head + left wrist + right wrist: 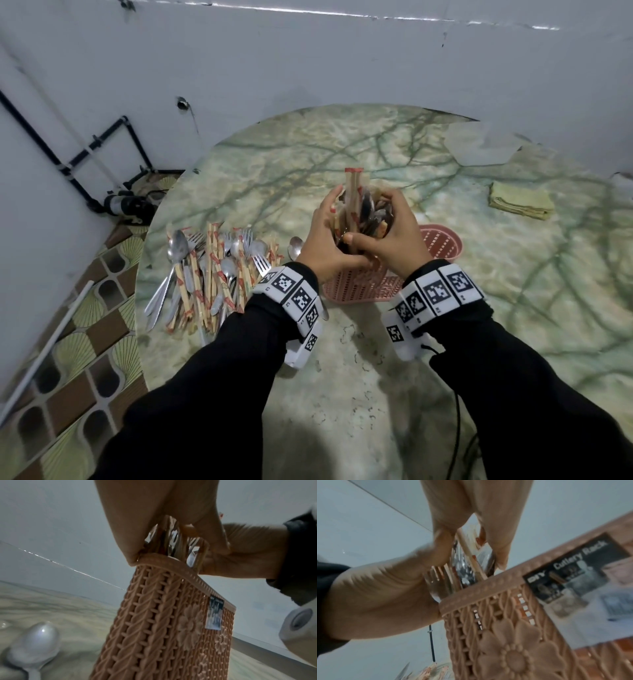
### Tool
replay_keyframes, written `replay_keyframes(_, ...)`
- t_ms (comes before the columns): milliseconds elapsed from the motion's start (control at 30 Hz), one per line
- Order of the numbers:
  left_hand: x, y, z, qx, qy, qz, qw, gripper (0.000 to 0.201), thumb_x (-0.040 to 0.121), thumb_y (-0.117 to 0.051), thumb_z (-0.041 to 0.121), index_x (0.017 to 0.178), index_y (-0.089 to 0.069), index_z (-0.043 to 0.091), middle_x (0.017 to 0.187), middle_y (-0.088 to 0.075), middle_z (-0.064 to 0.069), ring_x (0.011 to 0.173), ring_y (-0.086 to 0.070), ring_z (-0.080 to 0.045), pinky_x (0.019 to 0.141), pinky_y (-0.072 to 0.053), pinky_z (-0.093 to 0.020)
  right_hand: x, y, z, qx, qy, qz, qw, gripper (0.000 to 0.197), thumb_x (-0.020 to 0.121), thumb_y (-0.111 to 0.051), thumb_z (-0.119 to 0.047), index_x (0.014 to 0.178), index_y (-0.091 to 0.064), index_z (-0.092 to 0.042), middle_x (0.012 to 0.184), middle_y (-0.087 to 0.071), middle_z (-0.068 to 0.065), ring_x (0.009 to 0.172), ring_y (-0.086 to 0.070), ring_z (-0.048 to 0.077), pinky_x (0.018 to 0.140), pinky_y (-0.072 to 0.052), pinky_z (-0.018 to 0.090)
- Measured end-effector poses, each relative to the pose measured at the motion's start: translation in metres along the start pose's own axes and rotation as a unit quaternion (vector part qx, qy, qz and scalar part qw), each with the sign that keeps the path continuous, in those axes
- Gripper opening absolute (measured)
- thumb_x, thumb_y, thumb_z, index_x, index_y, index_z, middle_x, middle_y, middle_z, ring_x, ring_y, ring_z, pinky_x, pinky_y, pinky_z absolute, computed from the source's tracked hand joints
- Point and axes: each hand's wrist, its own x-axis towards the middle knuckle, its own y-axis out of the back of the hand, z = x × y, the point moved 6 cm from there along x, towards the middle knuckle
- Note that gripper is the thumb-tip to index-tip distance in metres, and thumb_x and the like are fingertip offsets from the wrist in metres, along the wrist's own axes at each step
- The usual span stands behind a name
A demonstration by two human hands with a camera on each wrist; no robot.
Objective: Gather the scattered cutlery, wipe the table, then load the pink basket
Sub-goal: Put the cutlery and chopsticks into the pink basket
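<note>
We are clasping a bundle of cutlery (359,209) upright, both hands together over the pink basket (356,284), probably so the handles drop in as one. Our left hand (325,236) is wrapping the bundle from the left of the basket, our right hand (394,236) is closing on it from the right, thumbs crossing in front. Left of the basket the remaining pile of forks, spoons and wrapped chopsticks (209,274) is lying gathered; one spoon (34,639) is lying just beside the basket. A folded cloth (520,205) is sitting well right of it.
</note>
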Motion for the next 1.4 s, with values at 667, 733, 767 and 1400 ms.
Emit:
replay_keyframes(667, -0.082, 0.082, -0.041, 0.105, 0.173, 0.117, 0.972, 0.034, 0.084, -0.063, 0.005, 0.114, -0.057, 0.018, 0.111, -0.054, 0.001, 0.105, -0.053, -0.019, 0.083, -0.046, -0.027, -0.095, -0.017, 0.006, -0.274, -0.050, 0.124, 0.952, 0.091, 0.073, -0.077, -0.022, 0.145, -0.023, -0.009, 0.143, -0.027, 0.016, 0.134, -0.023, 0.027, 0.111, -0.022, 0.038)
replay_keyframes(733, -0.099, 0.101, -0.049, 0.104, 0.191, 0.153, 0.964, 0.026, 0.086, -0.059, 0.007, 0.110, -0.058, 0.015, 0.109, -0.056, 0.000, 0.101, -0.054, -0.017, 0.080, -0.045, -0.024, -0.115, -0.034, 0.004, -0.253, -0.007, 0.145, 0.957, 0.067, 0.075, -0.071, -0.015, 0.133, -0.039, -0.006, 0.127, -0.037, 0.013, 0.119, -0.031, 0.018, 0.100, -0.025, 0.027)
replay_keyframes(767, -0.107, 0.110, -0.053, 0.106, 0.196, 0.171, 0.960, 0.023, 0.086, -0.059, 0.008, 0.108, -0.058, 0.015, 0.108, -0.057, 0.000, 0.097, -0.055, -0.015, 0.077, -0.045, -0.022, -0.121, -0.045, 0.004, -0.248, 0.012, 0.133, 0.960, 0.058, 0.075, -0.067, -0.014, 0.127, -0.044, -0.004, 0.120, -0.039, 0.009, 0.113, -0.031, 0.011, 0.097, -0.024, 0.022)
replay_keyframes(1400, -0.121, 0.175, -0.081, 0.166, 0.211, 0.261, 0.927, 0.013, 0.082, -0.058, 0.000, 0.091, -0.061, 0.009, 0.073, -0.051, 0.006, 0.070, -0.049, -0.011, 0.070, -0.044, -0.020, -0.033, -0.157, 0.071, -0.348, -0.156, -0.092, 0.920, 0.028, 0.091, -0.049, -0.004, 0.118, -0.056, 0.000, 0.121, -0.055, 0.016, 0.111, -0.053, 0.029, 0.093, -0.042, 0.033)
